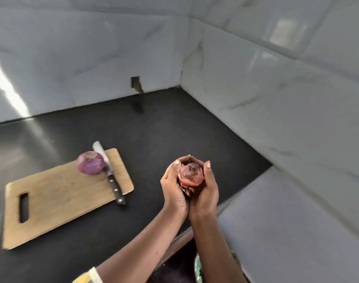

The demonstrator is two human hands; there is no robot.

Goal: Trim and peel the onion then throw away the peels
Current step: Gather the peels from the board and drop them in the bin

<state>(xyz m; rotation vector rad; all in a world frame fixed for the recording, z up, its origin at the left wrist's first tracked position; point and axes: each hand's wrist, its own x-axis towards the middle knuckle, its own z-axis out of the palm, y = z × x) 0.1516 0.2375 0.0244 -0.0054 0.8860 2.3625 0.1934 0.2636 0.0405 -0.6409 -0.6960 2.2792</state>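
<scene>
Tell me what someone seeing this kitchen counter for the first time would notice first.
First, two hands cupped together above the dark counter: the left hand and right hand curl round a reddish-brown clump of onion peels. To their left, a purple peeled onion sits on the wooden cutting board, with a knife lying right beside it.

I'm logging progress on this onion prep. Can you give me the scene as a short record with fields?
hands: left hand and right hand cupped together, holding a bunch of onion peels
on board: purple onion, looks peeled, with the knife beside it on the wooden cutting board
surface: dark countertop
progress: peels not yet thrown away
</scene>
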